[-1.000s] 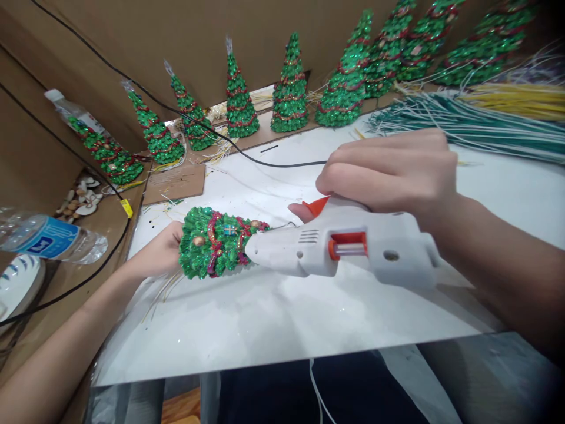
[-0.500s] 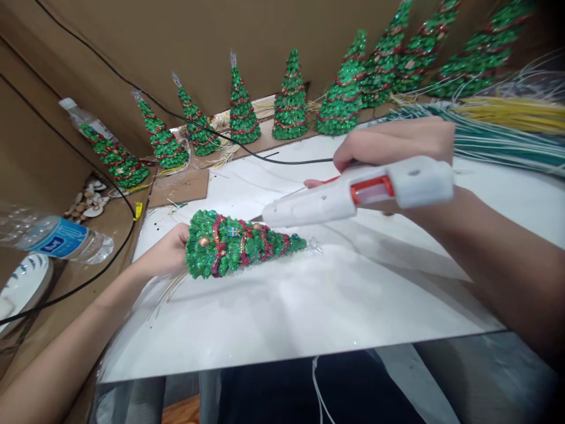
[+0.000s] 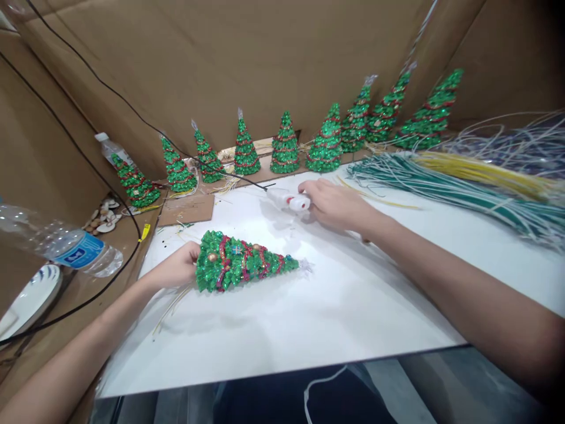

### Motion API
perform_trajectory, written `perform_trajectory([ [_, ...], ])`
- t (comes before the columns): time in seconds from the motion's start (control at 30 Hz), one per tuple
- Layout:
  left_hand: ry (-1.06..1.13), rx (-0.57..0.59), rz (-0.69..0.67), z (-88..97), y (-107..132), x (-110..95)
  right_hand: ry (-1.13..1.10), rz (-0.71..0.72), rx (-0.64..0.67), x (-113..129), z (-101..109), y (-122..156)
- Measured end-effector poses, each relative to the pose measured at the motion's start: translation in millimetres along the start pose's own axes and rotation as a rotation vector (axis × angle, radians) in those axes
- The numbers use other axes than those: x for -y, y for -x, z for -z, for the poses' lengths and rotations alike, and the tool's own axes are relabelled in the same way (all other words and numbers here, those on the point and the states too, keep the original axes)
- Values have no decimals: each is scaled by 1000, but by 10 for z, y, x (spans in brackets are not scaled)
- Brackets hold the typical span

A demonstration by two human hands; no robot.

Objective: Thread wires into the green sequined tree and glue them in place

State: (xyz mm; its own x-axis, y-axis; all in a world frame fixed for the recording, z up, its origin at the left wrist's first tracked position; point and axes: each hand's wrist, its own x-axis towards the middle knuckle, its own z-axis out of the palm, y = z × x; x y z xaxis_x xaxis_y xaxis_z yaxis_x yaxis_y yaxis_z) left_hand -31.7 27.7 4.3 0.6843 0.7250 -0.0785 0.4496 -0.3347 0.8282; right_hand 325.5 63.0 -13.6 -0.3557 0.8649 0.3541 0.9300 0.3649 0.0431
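Note:
My left hand grips the wide base of a small green glitter Christmas tree that lies on its side over the white board, tip pointing right with a clear star at its end. My right hand is stretched to the far middle of the board, fingers wrapped over a white glue gun with an orange trigger, which rests low on the board. The gun's black cord runs off to the back left.
A row of several finished green trees stands along the brown cardboard back wall. Bundles of green and yellow strips lie at the right. At left are a water bottle, a plate, small shells and a cardboard scrap.
My right hand has carried the glue gun away from the tree's tip to the far middle of the board and lowered it. The left hand still holds the tree.

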Motion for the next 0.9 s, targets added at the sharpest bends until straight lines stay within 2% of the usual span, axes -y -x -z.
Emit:
perform_trajectory([
  [0.13, 112, 62, 60, -5, 10, 3, -14, 119, 40, -6, -169, -16],
  [0.33, 118, 72, 66, 9, 27, 2, -17, 139, 55, 47, -250, -44],
  [0.67, 111, 103, 41, -5, 33, -46, -129, 72, 135, 131, -150, -43],
  [0.77, 120, 65, 41, -10, 29, -29, -177, 48, 150, 140, -75, -30],
  [0.9, 92, 70, 19, -17, 29, -39, -195, -57, 130, 46, 63, -20],
])
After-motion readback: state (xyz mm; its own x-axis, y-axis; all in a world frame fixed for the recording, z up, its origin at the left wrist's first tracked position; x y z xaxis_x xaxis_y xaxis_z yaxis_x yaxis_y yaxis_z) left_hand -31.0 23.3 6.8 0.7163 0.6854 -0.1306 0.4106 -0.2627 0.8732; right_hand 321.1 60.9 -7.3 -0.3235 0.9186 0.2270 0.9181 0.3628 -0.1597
